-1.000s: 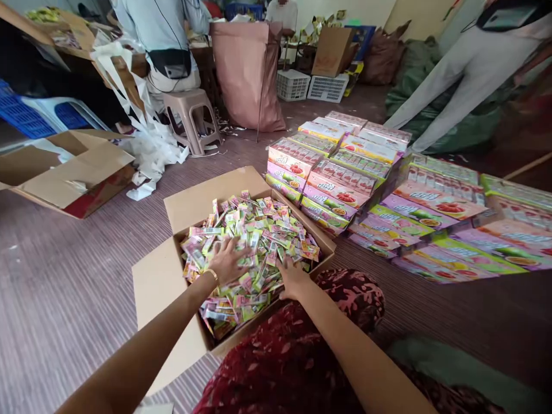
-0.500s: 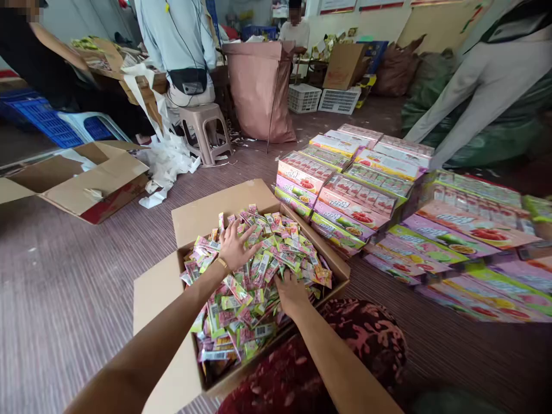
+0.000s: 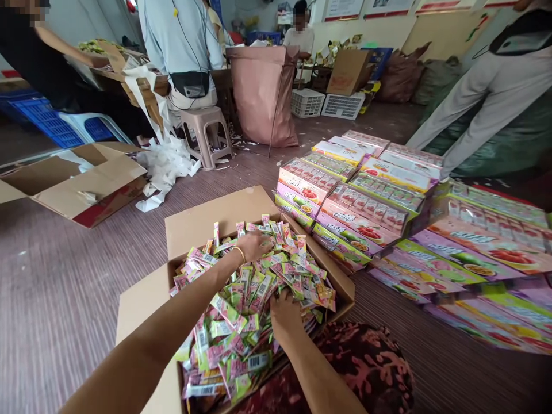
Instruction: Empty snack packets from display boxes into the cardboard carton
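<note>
An open cardboard box (image 3: 202,215) in front of me is heaped with several small pink and green sachets (image 3: 241,310). My left hand (image 3: 254,244), with a gold bangle at the wrist, reaches over the far side of the heap, fingers curled down into the sachets. My right hand (image 3: 284,313) rests on the near right of the heap, fingers bent and dug among the packets. What either hand grips is hidden by the sachets.
Stacks of pink, green and purple display cartons (image 3: 345,201) cover the floor to the right. An empty open box (image 3: 81,184) lies at left, beside white paper strips (image 3: 166,161). A person sits on a stool (image 3: 207,132); another person's legs (image 3: 478,98) stand at right.
My left hand has moved farther across the heap toward the box's far side and its spread fingers have curled. The right hand shifted slightly nearer. The camera tilted up a little.
</note>
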Tool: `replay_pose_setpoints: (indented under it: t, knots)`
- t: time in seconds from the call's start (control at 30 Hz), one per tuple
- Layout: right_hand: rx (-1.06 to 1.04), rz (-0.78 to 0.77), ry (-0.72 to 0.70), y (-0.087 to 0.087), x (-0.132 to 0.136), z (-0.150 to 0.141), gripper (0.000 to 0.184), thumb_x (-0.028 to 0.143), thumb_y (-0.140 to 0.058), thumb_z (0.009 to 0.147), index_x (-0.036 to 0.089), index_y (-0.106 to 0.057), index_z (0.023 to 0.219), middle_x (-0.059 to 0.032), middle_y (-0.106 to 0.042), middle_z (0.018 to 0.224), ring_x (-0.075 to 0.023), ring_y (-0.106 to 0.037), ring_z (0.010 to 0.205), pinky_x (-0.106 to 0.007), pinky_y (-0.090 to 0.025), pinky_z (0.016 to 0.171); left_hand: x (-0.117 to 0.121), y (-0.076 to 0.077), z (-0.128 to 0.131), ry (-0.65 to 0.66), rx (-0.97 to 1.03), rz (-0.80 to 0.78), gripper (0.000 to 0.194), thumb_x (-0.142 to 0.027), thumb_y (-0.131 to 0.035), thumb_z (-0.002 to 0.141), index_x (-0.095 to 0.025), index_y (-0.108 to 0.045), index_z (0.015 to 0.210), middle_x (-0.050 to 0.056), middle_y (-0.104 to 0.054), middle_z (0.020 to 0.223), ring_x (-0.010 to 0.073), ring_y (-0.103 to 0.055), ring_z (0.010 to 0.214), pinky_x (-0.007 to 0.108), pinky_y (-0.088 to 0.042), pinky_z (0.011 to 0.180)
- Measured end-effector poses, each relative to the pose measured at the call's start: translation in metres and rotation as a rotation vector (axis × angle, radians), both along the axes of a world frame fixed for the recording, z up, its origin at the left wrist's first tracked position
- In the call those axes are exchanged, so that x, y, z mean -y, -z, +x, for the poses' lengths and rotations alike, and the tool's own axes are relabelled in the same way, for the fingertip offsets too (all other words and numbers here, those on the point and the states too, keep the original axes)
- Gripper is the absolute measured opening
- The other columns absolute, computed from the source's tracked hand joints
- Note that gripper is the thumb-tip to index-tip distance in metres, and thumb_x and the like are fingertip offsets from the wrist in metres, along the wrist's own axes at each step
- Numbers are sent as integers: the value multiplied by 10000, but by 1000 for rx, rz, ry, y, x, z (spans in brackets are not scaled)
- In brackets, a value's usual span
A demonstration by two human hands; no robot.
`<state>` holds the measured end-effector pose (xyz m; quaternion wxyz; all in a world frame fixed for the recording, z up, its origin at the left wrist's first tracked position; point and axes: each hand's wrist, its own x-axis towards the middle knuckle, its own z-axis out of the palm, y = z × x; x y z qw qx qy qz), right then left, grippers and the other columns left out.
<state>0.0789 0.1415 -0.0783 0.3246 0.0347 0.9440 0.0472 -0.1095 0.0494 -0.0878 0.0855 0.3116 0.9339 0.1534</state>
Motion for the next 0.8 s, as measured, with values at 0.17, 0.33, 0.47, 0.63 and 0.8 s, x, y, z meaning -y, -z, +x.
replay_pose_setpoints:
  t: [0.17, 0.33, 0.47, 0.63, 0.8]
  knots:
    - [-12, 14, 6, 5, 4, -2, 480, 87, -356, 932, 108, -505, 1387, -300, -439, 1410, -356, -592, 1140, -436, -518, 835, -20, 12, -27, -20, 16, 6, 613, -599, -359, 943, -291, -441, 1467, 104, -358, 1556, 332, -313, 1431, 540, -261, 1171]
    - [-47, -35, 31, 1, 2, -5, 494, 51, -316, 928, 118, -545, 1361, -286, -481, 1373, -327, -605, 1132, -423, -523, 864, -53, 49, -36, 69, 167, -63, 689, -574, -430, 926, -164, -423, 1481, 151, -388, 1542, 359, -370, 1408, 535, -283, 1171]
    - [48, -41, -10, -3, 2, -6, 522, 35, -460, 862, 98, -521, 1376, -289, -489, 1339, -352, -586, 1148, -433, -537, 869, -41, 36, -34, 74, 136, 0, 573, -523, -399, 964, -224, -484, 1446, 73, -494, 1481, 260, -482, 1340, 378, -353, 1158]
    - [10, -13, -50, -5, 5, -6, 474, 19, -349, 892, 84, -564, 1309, -284, -528, 1259, -326, -614, 1085, -408, -550, 826, 47, 6, -37, -154, -36, 97, 536, -526, -287, 994, -305, -470, 1447, 33, -505, 1456, 214, -456, 1351, 380, -310, 1190]
    - [33, -12, -34, -5, 9, -6, 433, 52, -467, 871, 56, -566, 1293, -307, -519, 1253, -336, -614, 1078, -403, -548, 825, 123, 40, 12, -223, 52, -4, 598, -527, -391, 955, -202, -474, 1449, 121, -381, 1551, 336, -250, 1472, 566, -189, 1208]
